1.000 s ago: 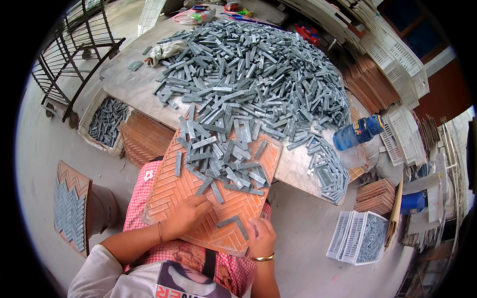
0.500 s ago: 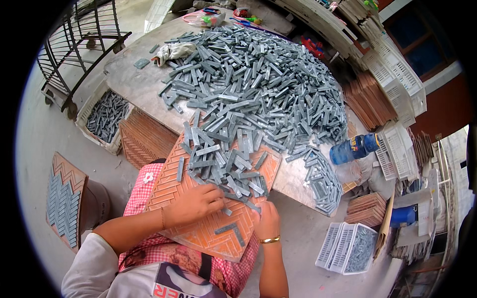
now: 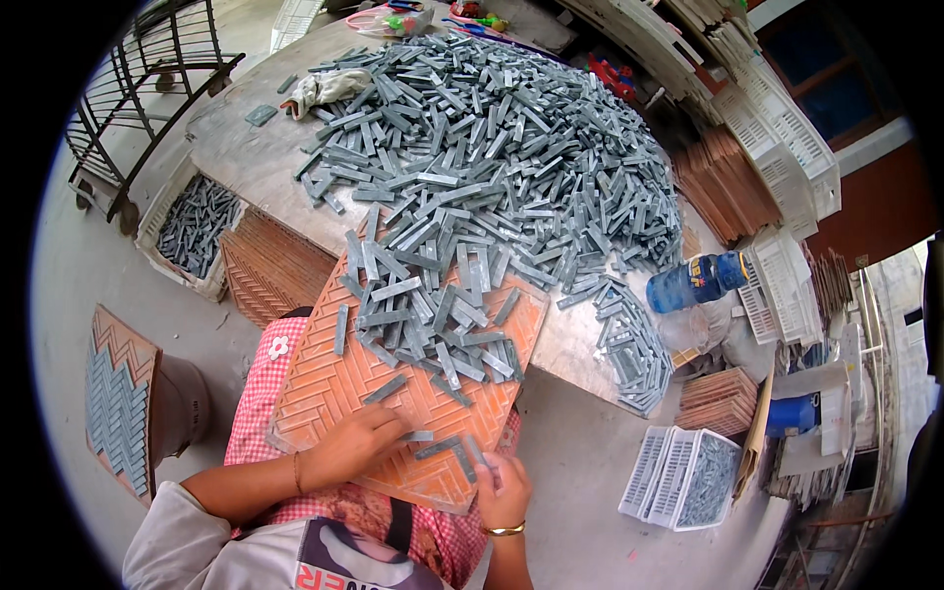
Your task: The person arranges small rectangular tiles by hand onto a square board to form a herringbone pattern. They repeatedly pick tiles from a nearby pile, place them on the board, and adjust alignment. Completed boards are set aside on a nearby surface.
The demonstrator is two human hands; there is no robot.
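An orange herringbone-grooved board (image 3: pixel 329 393) lies tilted across my lap, its far end on the table. Low on the board, my left hand (image 3: pixel 354 447) pinches a short grey strip tile (image 3: pixel 418 436) at its fingertips. My right hand (image 3: pixel 504 490), at the board's near right edge, grips another grey strip tile (image 3: pixel 475 450) between thumb and fingers. Between the hands, two strips sit in the grooves, forming a corner: one strip (image 3: pixel 436 448) and one beside it (image 3: pixel 462 464). A loose heap of strips (image 3: pixel 433 305) covers the board's upper part.
A large pile of grey strips (image 3: pixel 511 147) spreads over the table (image 3: pixel 236 147). A blue bottle (image 3: pixel 693 283) stands at its right. White baskets (image 3: pixel 688 477) sit on the floor. At left are a partly filled board (image 3: pixel 118 413) on a bucket and a strip-filled crate (image 3: pixel 187 231).
Both hands have come nearer to me, away from the loose heap, each carrying a strip tile. The right hand's strip is now beside the laid corner. The view has shifted slightly.
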